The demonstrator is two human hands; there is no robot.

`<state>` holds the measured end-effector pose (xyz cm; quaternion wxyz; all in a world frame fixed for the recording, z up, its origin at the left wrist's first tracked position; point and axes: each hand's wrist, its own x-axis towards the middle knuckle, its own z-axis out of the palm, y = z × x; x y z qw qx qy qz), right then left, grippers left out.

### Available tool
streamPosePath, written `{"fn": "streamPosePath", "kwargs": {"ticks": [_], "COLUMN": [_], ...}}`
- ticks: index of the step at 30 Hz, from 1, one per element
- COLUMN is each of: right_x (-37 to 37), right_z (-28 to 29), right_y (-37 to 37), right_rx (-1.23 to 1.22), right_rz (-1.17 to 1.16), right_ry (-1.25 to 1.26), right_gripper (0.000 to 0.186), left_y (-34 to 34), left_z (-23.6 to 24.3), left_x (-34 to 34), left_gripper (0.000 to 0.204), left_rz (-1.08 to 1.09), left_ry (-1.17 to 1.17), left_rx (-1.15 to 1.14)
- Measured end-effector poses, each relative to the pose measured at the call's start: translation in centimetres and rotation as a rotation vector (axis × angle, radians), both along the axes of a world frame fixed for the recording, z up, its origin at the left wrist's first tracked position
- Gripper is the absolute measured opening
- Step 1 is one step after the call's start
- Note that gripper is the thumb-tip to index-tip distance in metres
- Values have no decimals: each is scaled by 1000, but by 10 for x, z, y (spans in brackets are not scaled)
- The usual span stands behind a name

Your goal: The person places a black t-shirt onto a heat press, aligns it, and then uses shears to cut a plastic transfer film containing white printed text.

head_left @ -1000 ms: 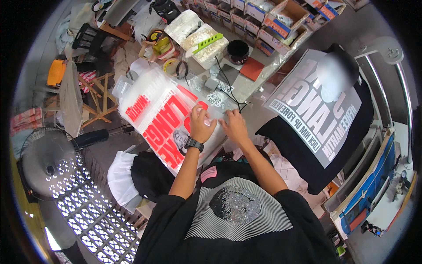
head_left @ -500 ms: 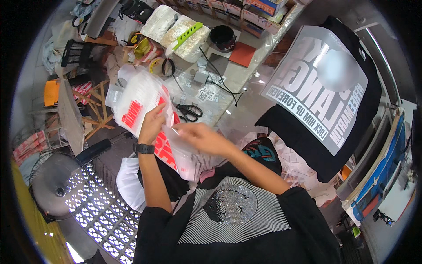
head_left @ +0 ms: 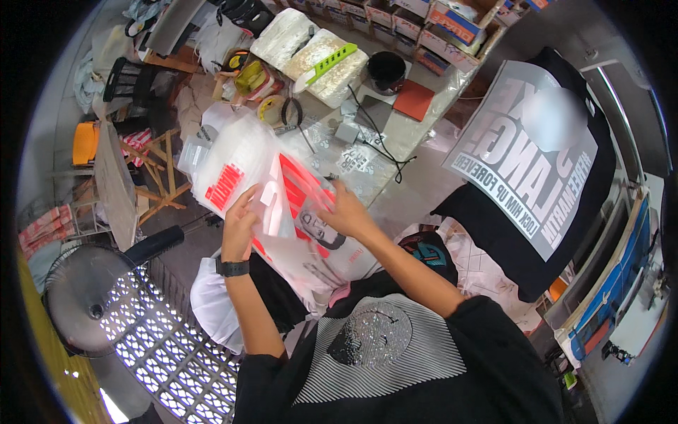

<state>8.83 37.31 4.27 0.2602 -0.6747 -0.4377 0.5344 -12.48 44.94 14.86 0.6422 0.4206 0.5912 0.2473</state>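
While the left hand (head_left: 239,225) pinches the near edge of a stack of clear transfer films (head_left: 282,205) printed in red and black, the right hand (head_left: 347,212) lies flat on the top sheet, fingers spread, thumb tucked against it. So both hands are closed on the same bundle, apart from each other, one at each side, and the films are held up in the air in front of the chest, above the edge of the worktable (head_left: 395,134) rather than lying on it. A black wristwatch (head_left: 232,268) sits on the left wrist.

My read is that a sheet is being leafed or peeled from the pile. To do that well, the left thumb ought to keep the lower sheets clamped while the right palm slides only the top film sideways; slippery plastic like this tends to cling and come away in twos. Keeping the stack level would stop the loose sheets from fanning out toward the floor.

Around them: a black T-shirt with a large grey print (head_left: 526,159) is spread out to the right, well apart from the hands. On the table beyond the films lie small cut prints (head_left: 353,159), a black cable (head_left: 378,141), a roll of tape (head_left: 270,109) and a black cup (head_left: 386,71). Down at the left stands a floor fan (head_left: 88,297), beside a white perforated panel (head_left: 162,332).
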Motion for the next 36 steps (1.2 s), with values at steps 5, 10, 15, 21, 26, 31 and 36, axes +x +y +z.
{"fn": "streamPosePath", "kwargs": {"ticks": [5, 10, 15, 21, 26, 31, 36], "right_x": [1, -33, 24, 25, -67, -122, -45], "right_z": [47, 52, -20, -17, 64, 91, 33], "right_y": [-41, -44, -65, -69, -55, -27, -39], "right_rx": [-110, 134, 92, -144, 397, 245, 201], "right_rz": [441, 224, -71, 88, 286, 455, 54], "right_ry": [354, -344, -527, -48, 69, 174, 64], "right_gripper": [51, 63, 72, 57, 36, 31, 37], "left_y": [-2, -3, -4, -8, -7, -20, -22], "left_z": [17, 20, 13, 20, 18, 35, 32], "left_x": [-15, -41, -50, -45, -35, -4, -16], "left_gripper": [70, 76, 76, 74, 67, 88, 90], "left_rz": [31, -27, 10, 22, -90, -389, -373], "left_ry": [-47, -9, -7, -8, 180, 729, 824], "left_rx": [15, 21, 53, 69, 184, 383, 435]}}
